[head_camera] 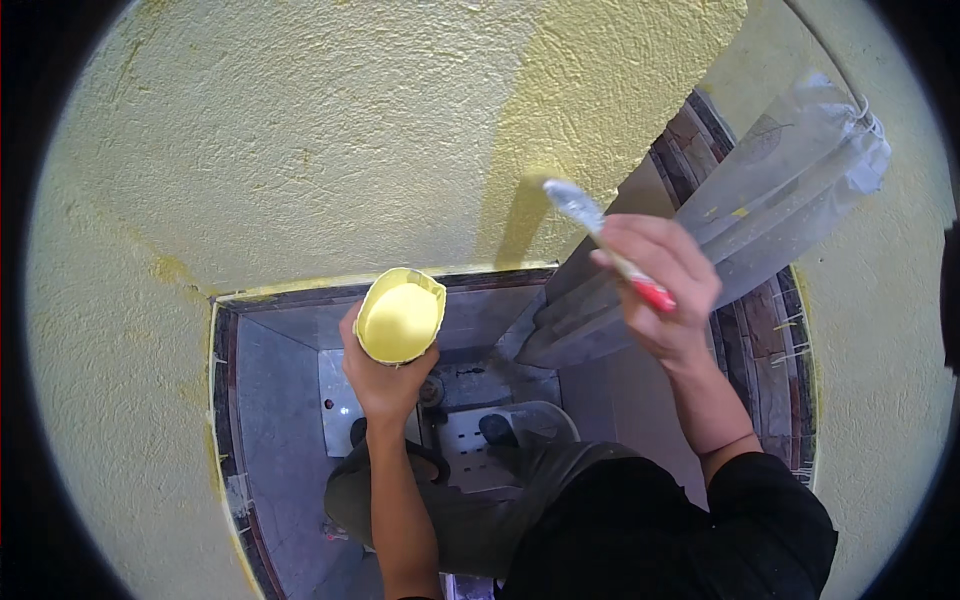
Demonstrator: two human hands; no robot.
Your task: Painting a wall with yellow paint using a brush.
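My left hand (390,386) is wrapped around a cut-open container (436,283) of pale yellow paint (403,322), its open top facing up. In my right hand (664,277) is a paintbrush (574,202), held by its handle, which ends in red. The bristle end points up and left, in front of the textured yellow wall (420,135), and casts a shadow there. Blur hides whether the bristles touch the wall. On the wall's right part the yellow is deeper; the left part looks paler.
To the right, a translucent plastic curtain (750,202) hangs from a rod (829,52). Dark tile trim (480,283) borders the wall's lower edge. Below me, one foot rests on a white perforated plastic surface (469,442), beside a pale square panel (341,397). Walls stand close on both sides.
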